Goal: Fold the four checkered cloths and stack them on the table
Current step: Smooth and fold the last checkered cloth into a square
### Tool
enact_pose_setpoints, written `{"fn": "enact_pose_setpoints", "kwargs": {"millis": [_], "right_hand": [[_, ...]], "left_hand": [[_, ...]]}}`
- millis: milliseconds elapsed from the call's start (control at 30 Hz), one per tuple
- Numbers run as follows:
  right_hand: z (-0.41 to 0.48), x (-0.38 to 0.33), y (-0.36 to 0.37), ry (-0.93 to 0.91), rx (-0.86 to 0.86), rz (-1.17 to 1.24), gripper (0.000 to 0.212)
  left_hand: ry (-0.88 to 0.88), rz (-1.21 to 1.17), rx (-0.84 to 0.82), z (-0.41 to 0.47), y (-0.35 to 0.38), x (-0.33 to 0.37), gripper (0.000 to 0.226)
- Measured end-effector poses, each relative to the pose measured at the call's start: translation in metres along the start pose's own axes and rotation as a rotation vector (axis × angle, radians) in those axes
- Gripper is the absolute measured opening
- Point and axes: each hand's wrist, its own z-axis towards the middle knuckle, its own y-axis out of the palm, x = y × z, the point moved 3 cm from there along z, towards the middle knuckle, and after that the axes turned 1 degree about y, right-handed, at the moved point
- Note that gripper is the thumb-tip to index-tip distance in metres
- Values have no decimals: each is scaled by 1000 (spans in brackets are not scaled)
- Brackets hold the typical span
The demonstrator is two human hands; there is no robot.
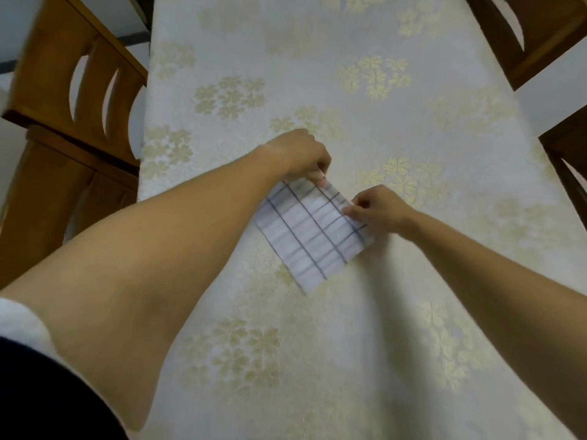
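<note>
The left hand point(298, 152) reaches in from 8 o'clock with its fingers curled down, thumb and fingertips pinching the far corner of the checkered cloth point(309, 236). The right hand point(378, 208) comes in from 4 o'clock and pinches the cloth's edge on its 2 o'clock side, near the left hand's grip, its fingers curled onto the fabric. The cloth is a folded, nearly square piece, white with thin dark blue lines. It lies at the middle of the surface point(317, 360), turned like a diamond: one corner points to 12 o'clock under the left hand, the opposite one to 6 o'clock, toward the person. Its slightly longer sides run from 11 o'clock to 5 o'clock; the widely spaced lines follow them and closer, fainter lines cross them. The pinched far edge is blurred, so I cannot tell whether it is lifted. A pale tablecloth point(286, 58) with beige flower clusters covers the surface. A light wooden chair point(63, 90) stands at 10 o'clock, a dark wooden chair point(540, 33) at 1 o'clock, and a white sleeve point(19, 325) shows at 8 o'clock.
</note>
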Motion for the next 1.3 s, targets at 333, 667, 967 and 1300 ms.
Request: {"fn": "enact_pose_setpoints", "kwargs": {"millis": [333,667,967,1300], "right_hand": [[53,22,-58,3,329,4,30],[33,-19,60,-414,394,-418,52],[52,42,-5,-61,293,-617,67],[47,1,49,-289,276,-603,62]], "left_hand": [[-516,-874,215,-51,64,-42,20],[-547,-379,400,-22,106,51,59],[-742,-254,273,-58,137,0,64],[-444,-197,352,-38,130,39,58]]}}
